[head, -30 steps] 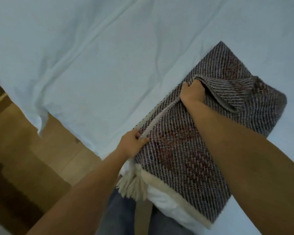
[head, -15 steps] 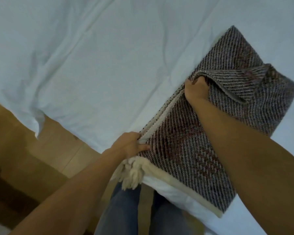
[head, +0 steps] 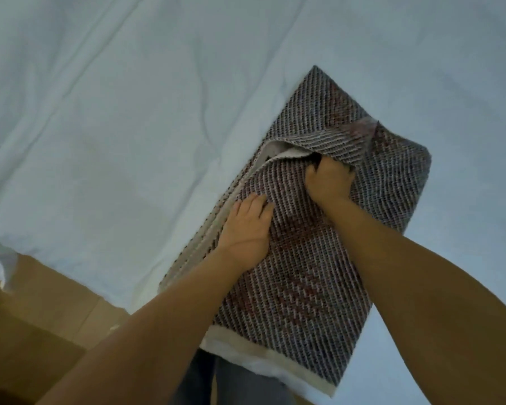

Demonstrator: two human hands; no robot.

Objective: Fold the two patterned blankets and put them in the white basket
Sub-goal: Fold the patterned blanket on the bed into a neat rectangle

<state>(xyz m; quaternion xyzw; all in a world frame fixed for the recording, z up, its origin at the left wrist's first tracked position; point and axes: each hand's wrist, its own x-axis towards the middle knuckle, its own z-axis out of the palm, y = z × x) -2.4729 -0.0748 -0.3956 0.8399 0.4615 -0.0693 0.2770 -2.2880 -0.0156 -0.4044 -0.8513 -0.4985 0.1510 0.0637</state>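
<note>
One blanket (head: 307, 305), two grips (head: 246, 229) (head: 330, 182), one sheet (head: 129, 112)

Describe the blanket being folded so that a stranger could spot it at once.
A pale sheet fills most of the view. Toward its right side lies the folded blanket, pressed flat by the left hand and gripped at a loose flap by the right hand. It alone is a dark diagonal weave with reddish motifs and a cream border.

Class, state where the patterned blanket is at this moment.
In the head view the patterned blanket lies folded on the white sheet, right of centre; the left hand rests flat on it and the right hand grips its upper fold.
</note>
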